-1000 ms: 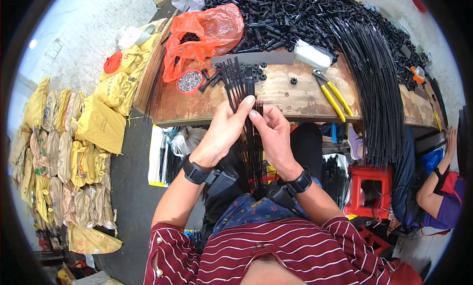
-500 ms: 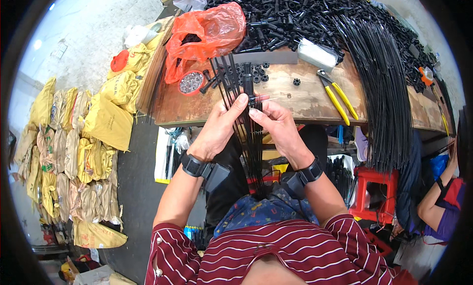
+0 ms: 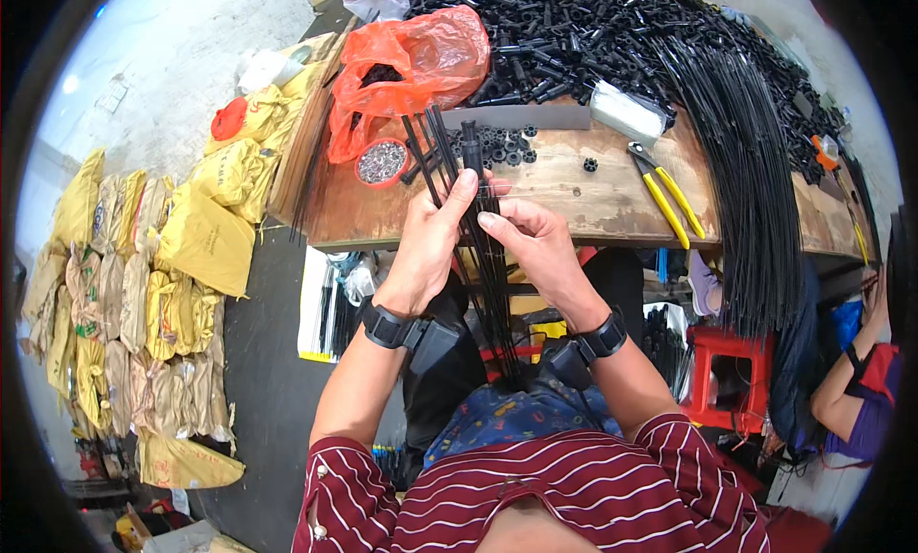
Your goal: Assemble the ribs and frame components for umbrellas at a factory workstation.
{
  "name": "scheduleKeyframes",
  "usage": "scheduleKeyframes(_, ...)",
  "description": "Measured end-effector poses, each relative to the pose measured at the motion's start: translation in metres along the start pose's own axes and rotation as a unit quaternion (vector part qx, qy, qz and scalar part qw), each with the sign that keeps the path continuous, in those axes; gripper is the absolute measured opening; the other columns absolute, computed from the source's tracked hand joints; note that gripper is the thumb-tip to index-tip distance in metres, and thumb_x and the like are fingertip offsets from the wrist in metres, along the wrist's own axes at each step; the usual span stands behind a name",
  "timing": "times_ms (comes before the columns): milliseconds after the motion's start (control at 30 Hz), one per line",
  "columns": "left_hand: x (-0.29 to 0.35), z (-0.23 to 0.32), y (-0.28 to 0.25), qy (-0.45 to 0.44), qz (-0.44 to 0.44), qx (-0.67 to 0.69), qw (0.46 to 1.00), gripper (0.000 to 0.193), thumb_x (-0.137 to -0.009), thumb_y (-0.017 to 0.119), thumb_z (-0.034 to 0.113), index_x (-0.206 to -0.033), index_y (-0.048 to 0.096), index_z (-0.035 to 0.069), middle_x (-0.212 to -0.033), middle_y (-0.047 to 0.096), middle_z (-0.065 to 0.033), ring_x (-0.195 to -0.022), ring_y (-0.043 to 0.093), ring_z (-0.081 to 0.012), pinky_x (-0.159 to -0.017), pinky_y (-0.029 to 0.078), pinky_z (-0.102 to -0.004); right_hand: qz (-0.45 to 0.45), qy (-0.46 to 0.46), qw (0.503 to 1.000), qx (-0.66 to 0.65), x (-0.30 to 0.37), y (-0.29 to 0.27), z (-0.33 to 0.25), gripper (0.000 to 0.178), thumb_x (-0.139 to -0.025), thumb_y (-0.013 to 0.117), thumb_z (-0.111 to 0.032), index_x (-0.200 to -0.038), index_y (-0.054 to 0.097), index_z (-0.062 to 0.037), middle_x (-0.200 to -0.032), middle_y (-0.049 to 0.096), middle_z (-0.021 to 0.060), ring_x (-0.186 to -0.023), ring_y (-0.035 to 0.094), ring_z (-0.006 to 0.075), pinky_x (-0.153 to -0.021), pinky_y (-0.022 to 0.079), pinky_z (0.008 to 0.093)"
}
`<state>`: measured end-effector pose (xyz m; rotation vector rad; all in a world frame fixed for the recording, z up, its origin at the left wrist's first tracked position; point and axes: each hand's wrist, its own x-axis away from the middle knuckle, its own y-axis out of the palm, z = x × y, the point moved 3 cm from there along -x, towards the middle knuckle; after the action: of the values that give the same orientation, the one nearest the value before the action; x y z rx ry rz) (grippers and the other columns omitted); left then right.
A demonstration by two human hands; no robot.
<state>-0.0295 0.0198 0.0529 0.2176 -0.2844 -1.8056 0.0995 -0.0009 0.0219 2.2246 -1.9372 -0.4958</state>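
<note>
black rods (image 3: 492, 299) in both hands (image 3: 432, 235), nr tbl (image 3: 612, 213)

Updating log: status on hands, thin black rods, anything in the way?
Left hand, right hand gripping rods. Rods stick out above and below hands. Yellow-handled metal pliers off right; nothing visibly blocking.

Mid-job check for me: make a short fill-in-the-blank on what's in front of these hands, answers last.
1. The left hand and right hand hold a bundle of thin, ____-coloured rods.
2. On the table, the pliers have ____-coloured handles.
3. The big red plastic bag lies to the ____ of the pliers.
4. The stool is coloured ____.

Missing words: black; yellow; left; red.
</note>
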Motion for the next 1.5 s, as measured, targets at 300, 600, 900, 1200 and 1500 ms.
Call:
scheduleKeyframes(300, -0.009, 0.015, -0.016, -0.009, -0.034, 0.044, 0.998, 0.033, -0.097, 0.052, 0.032, -0.109, 0.058, 0.002, -0.106, 0.066, -0.0133, -0.095, 0.064, -0.0172, -0.081, 0.052, -0.0313, -0.024, 0.024, 0.999, 0.016, -0.022, 0.01, 0.001, 0.01, -0.091, 0.062, -0.009, -0.084, 0.064, -0.0017, -0.077, 0.056, -0.0087, -0.07, 0.045, -0.0002, -0.06, 0.037, 0.018)
scheduleKeyframes(600, -0.014, 0.021, -0.02, 0.044, -0.021, 0.073, 0.996, 0.035, -0.098, 0.051, 0.035, -0.105, 0.06, 0.003, -0.1, 0.067, -0.0113, -0.093, 0.064, -0.0155, -0.083, 0.051, -0.0301, -0.006, 0.019, 0.997, -0.07, -0.024, 0.028, -0.001, 0.007, -0.09, 0.062, -0.008, -0.094, 0.067, -0.004, -0.086, 0.063, -0.0052, -0.077, 0.052, 0.001, -0.07, 0.043, 0.0184)
scheduleKeyframes(900, -0.015, 0.026, -0.002, 0.025, -0.067, 0.031, 0.997, 0.041, -0.099, 0.045, 0.038, -0.117, 0.054, 0.001, -0.114, 0.062, -0.0176, -0.104, 0.063, -0.0227, -0.09, 0.051, -0.0353, -0.009, -0.04, 0.997, -0.07, -0.025, 0.014, -0.006, 0.006, -0.091, 0.062, -0.009, -0.088, 0.066, -0.0047, -0.086, 0.064, -0.0037, -0.079, 0.055, 0.0027, -0.077, 0.043, 0.0213)
scheduleKeyframes(1200, -0.011, 0.022, 0.003, 0.095, 0.037, 0.021, 0.995, 0.021, -0.094, 0.06, 0.023, -0.103, 0.062, 0.004, -0.095, 0.068, -0.0078, -0.085, 0.064, -0.0134, -0.077, 0.052, -0.0279, 0.041, -0.048, 0.997, 0.045, -0.017, 0.015, -0.018, 0.006, -0.089, 0.065, -0.007, -0.09, 0.064, -0.0018, -0.085, 0.062, -0.0032, -0.079, 0.054, 0.0022, -0.069, 0.044, 0.0189)
scheduleKeyframes(1500, 0.0, 0.015, 0.001, 0.021, -0.002, 0.119, 0.993, 0.014, -0.094, 0.06, 0.018, -0.1, 0.065, 0.008, -0.095, 0.068, -0.0019, -0.082, 0.062, -0.0071, -0.073, 0.05, -0.0232, 0.018, -0.016, 0.999, -0.029, -0.008, 0.013, -0.015, 0.013, -0.087, 0.066, -0.006, -0.098, 0.063, -0.0006, -0.092, 0.064, -0.0014, -0.081, 0.056, 0.0038, -0.073, 0.046, 0.02)
